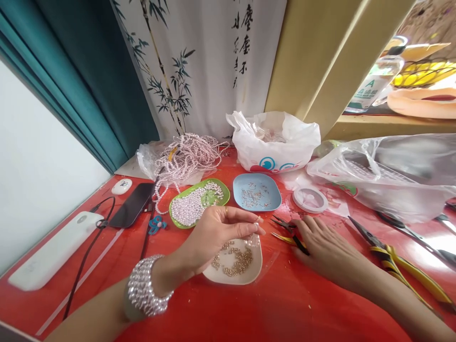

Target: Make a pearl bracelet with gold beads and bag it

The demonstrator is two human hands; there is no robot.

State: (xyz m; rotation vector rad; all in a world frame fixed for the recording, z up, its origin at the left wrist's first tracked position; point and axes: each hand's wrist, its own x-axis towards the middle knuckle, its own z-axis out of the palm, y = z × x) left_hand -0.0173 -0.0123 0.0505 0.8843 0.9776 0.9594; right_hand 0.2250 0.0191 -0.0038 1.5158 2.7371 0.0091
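Observation:
My left hand (223, 230), with a pearl bracelet (147, 287) on its wrist, pinches a small beaded piece (257, 220) between thumb and forefinger. Pale, clear-looking beads hang just under the fingertips; their exact form is too small to tell. Below this hand lies a cream dish (256, 270) of gold beads (239, 262). My right hand (318, 240) is closed over the handles of small pliers (287, 226), whose jaws point left, apart from the left fingers. Behind the hands, a blue dish (237, 183) holds thin metal pins (253, 197), and a green dish (225, 186) holds pink pearl beads (188, 206).
Strung pink pearls (194, 154) are heaped at the back left. A white plastic bag (278, 147) and a clear bag (392, 171) stand behind. Yellow-handled pliers (388, 259) and scissors (409, 232) lie right. Leftward are a phone (131, 205) and a white power bank (53, 251) with its cable.

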